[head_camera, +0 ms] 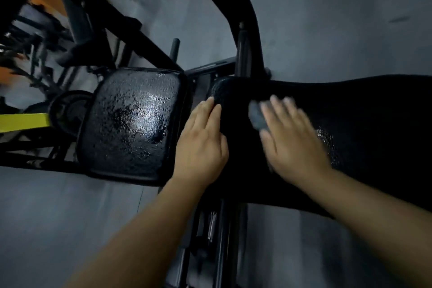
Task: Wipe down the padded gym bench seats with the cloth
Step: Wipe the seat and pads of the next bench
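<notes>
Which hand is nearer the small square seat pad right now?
Left. The left hand rests flat just beside the small square seat pad, while the right hand presses the cloth on the long pad, farther away.

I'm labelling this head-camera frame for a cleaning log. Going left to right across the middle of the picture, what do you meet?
Yellow bar → small square pad, shiny → left hand, flat on the long pad's end → grey cloth → right hand, blurred, pressing the cloth → long bench pad.
</notes>
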